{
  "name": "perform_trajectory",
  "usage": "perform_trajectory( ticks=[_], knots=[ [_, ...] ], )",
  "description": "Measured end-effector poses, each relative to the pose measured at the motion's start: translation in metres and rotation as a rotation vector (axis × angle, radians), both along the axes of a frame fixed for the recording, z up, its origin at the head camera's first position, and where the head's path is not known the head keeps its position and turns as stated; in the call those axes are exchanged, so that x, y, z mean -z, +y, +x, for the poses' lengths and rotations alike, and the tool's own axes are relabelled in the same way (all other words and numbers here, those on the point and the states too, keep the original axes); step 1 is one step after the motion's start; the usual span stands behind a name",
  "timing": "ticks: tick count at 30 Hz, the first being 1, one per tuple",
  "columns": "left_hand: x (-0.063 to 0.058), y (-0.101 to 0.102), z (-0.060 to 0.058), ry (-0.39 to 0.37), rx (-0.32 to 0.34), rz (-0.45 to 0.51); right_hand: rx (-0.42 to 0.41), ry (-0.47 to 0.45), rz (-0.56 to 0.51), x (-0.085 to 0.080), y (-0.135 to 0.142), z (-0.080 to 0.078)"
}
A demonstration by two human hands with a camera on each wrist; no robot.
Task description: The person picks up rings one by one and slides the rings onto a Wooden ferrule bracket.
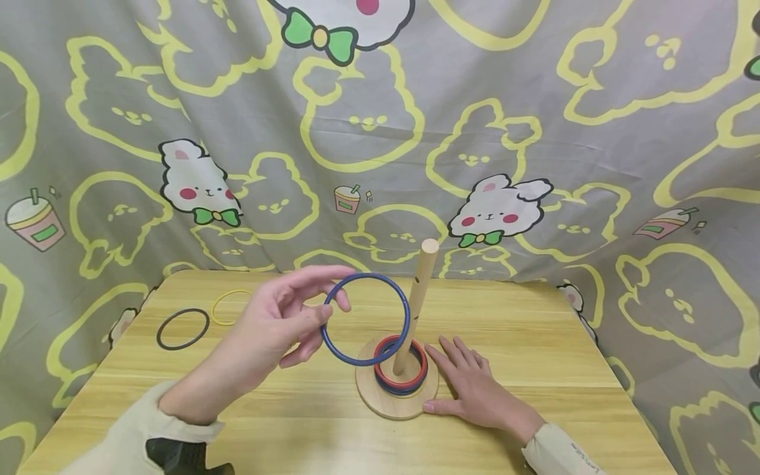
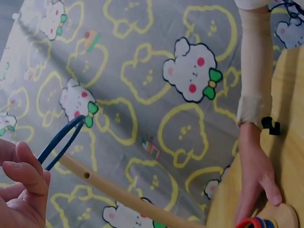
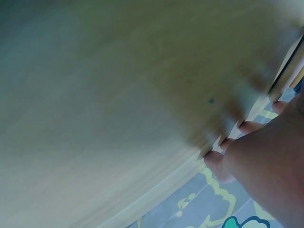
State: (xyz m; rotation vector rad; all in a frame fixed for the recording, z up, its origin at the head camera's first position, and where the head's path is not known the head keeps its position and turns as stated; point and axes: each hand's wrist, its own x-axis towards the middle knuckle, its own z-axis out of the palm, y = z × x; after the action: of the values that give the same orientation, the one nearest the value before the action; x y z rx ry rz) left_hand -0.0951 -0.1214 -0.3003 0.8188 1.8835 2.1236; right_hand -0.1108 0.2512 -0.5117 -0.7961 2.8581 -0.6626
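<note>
My left hand [image 1: 291, 316] pinches a blue ring [image 1: 335, 346] between thumb and fingers, held up in the air just left of the wooden post [image 1: 423, 277]. In the left wrist view the same blue ring [image 2: 61, 140] is seen nearly edge-on near the post's upper part. The post rises from a round wooden base [image 1: 380, 404]. Around its foot lies a red ring [image 1: 425, 369] on top of darker blue rings. My right hand [image 1: 475, 389] lies with fingers spread on the tabletop, thumb and fingers at the right edge of the base.
On the wooden table [image 1: 534, 330], a black ring [image 1: 160, 335] and a yellow ring [image 1: 215, 307] lie flat at the left, the yellow one partly behind my left hand. A grey patterned curtain [image 1: 380, 231] hangs behind the table and along its sides.
</note>
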Motion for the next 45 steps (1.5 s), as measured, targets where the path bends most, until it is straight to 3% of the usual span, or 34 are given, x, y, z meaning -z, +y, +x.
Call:
perform_trajectory(
  ticks=[13,26,34,39,45],
  knots=[
    [-0.019,0.025,-0.008,-0.028,-0.035,0.108,-0.002,-0.007,-0.001,0.000,0.001,0.000],
    [-0.030,0.055,-0.033,-0.064,-0.048,0.210,-0.005,0.009,-0.005,0.000,0.001,-0.002],
    [-0.017,0.064,-0.050,-0.115,-0.062,0.175,-0.011,0.009,-0.019,-0.001,0.000,-0.001],
    [-0.007,0.063,-0.056,-0.169,-0.104,0.108,-0.006,0.006,-0.012,-0.001,-0.001,-0.001],
    [0.007,0.065,-0.059,-0.162,-0.117,0.044,0.002,-0.004,-0.005,0.000,0.000,-0.001]
  ],
)
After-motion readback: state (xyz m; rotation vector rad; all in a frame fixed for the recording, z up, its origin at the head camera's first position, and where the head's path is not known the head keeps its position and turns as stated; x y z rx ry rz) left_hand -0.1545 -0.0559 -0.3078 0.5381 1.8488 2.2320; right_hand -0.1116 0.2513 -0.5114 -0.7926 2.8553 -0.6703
